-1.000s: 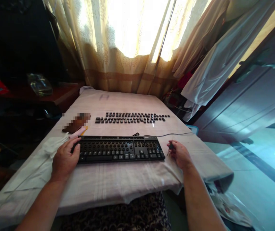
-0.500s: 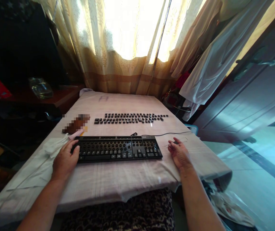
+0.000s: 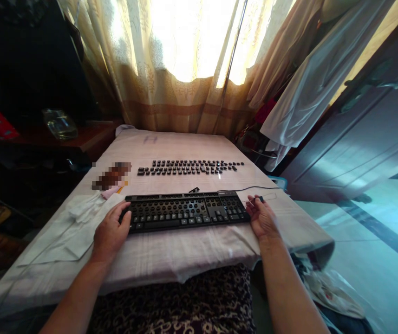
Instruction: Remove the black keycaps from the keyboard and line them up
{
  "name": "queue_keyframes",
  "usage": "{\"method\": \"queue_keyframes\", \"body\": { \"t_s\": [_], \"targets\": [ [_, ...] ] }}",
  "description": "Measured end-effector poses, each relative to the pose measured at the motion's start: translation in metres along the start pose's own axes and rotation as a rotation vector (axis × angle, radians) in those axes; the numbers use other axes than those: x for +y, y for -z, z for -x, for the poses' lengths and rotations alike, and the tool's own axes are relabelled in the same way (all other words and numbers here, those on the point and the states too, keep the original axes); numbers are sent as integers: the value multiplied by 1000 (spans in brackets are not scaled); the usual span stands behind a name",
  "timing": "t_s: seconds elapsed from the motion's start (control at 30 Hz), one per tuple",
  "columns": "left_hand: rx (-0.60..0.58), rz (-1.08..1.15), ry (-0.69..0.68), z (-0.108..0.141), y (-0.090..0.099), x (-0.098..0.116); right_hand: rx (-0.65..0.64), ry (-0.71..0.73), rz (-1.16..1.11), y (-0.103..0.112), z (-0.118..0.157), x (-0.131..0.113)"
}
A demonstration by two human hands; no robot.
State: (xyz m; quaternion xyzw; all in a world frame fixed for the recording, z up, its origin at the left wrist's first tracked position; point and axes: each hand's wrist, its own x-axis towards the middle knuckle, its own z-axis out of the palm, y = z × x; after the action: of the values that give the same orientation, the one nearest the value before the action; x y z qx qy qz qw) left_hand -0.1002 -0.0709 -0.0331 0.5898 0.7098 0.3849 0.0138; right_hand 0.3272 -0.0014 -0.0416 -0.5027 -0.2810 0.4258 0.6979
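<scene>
A black keyboard point(image 3: 171, 222) lies on the cloth-covered table, many of its upper keys without caps and its lower rows still capped. My left hand point(image 3: 113, 227) grips its left end, thumb in front and fingers behind. By the right end, my right hand point(image 3: 262, 217) is closed, palm turned up, around a wire keycap puller point(image 3: 270, 196) with a small dark handle; thin wire loops stick out from the fingers. Behind the keyboard, loose black keycaps point(image 3: 188, 170) lie in rows. A small black piece point(image 3: 194, 189) rests just beyond the keyboard's back edge.
White cloth or paper point(image 3: 69, 232) and a pixelated brown object point(image 3: 111, 177) lie on the left of the table. The keyboard cable point(image 3: 254, 187) runs off to the right. A side cabinet point(image 3: 97, 138) holds a glass jar point(image 3: 59, 124). Curtains point(image 3: 185, 102) hang behind; a door point(image 3: 355, 120) stands right.
The keyboard has slid to the right with my left hand on it, its right end now close to my right hand. My right hand has shifted slightly right, still holding the puller.
</scene>
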Motion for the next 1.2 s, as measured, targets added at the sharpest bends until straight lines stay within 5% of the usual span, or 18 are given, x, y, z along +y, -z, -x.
{"method": "queue_keyframes", "body": {
  "t_s": [0.23, 0.53, 0.73, 1.0, 1.2],
  "targets": [
    [21, 103, 119, 5, 4, -5, 71, 45, -1, 3, -4, -4],
    [-278, 552, 217, -1, 4, -7, 312, 260, 66, -19, -1, -19],
    [-442, 460, 126, -26, 14, -8, 78, 233, 123, -65, 27, -9],
    [-217, 209, -61, -69, 1, -20, -278, 121, 252, -121, 86, 14],
    [-288, 173, -253, -81, -23, -10, -506, -65, 258, -148, 113, 13]
  ]
}}
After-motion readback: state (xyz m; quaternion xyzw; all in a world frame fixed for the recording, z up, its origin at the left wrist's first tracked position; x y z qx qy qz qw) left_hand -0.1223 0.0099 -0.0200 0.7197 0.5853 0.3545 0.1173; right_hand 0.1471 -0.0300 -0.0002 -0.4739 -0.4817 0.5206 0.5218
